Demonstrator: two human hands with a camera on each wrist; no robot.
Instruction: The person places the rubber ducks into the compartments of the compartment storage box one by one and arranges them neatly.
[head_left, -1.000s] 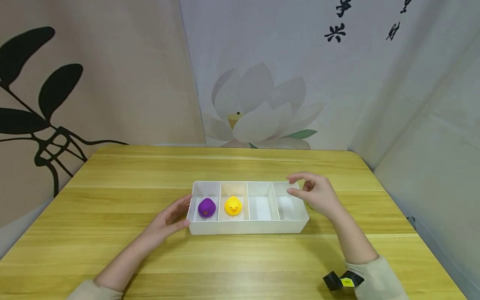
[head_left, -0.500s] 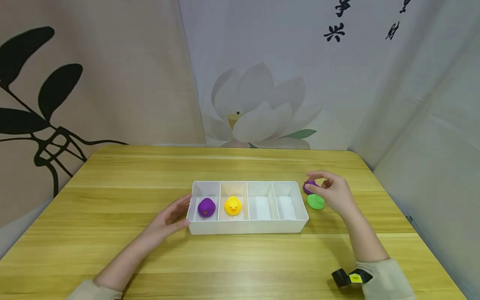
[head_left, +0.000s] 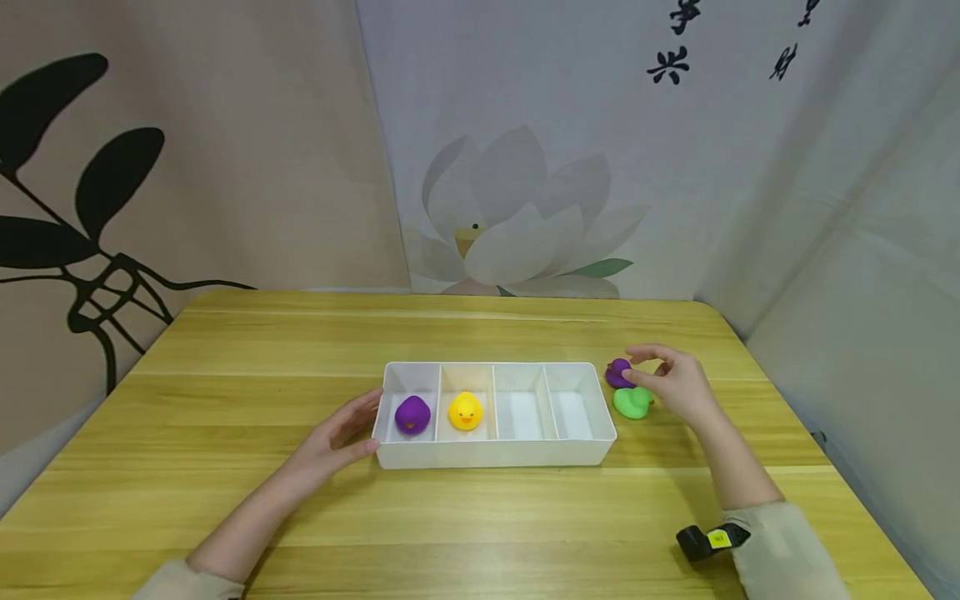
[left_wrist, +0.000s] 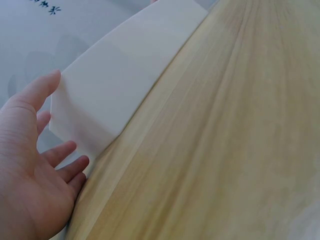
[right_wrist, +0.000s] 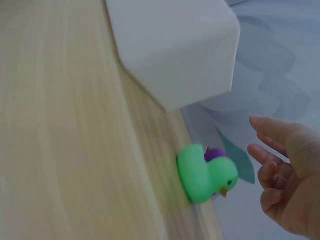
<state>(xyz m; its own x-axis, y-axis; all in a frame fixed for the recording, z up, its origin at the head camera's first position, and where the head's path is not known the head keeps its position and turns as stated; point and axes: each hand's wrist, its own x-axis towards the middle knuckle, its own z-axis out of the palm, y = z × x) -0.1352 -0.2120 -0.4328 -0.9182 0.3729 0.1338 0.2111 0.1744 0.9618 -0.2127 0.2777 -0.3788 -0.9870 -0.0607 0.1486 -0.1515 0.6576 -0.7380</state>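
Note:
My left hand (head_left: 337, 433) rests against the left end of a white box with compartments (head_left: 495, 455), its thumb at the front corner and fingers along the end. The left wrist view shows the fingers loosely bent. Inside the box, a purple rubber duck (head_left: 412, 415) sits in the leftmost compartment and a yellow rubber duck (head_left: 466, 411) in the one beside it. Right of the box, another purple duck (head_left: 618, 372) stands behind a green rubber duck (head_left: 632, 403). My right hand (head_left: 671, 385) hovers over these two, thumb and fingers apart; in the right wrist view nothing is between them.
The wooden table (head_left: 480, 533) runs back to a curtain (head_left: 540, 167) printed with a lotus. A black device with a yellow label (head_left: 712, 540) sits on the right wrist.
My right hand has moved from above the box's right end to the right, over the purple and green ducks, which now show. The left hand and box have stayed put.

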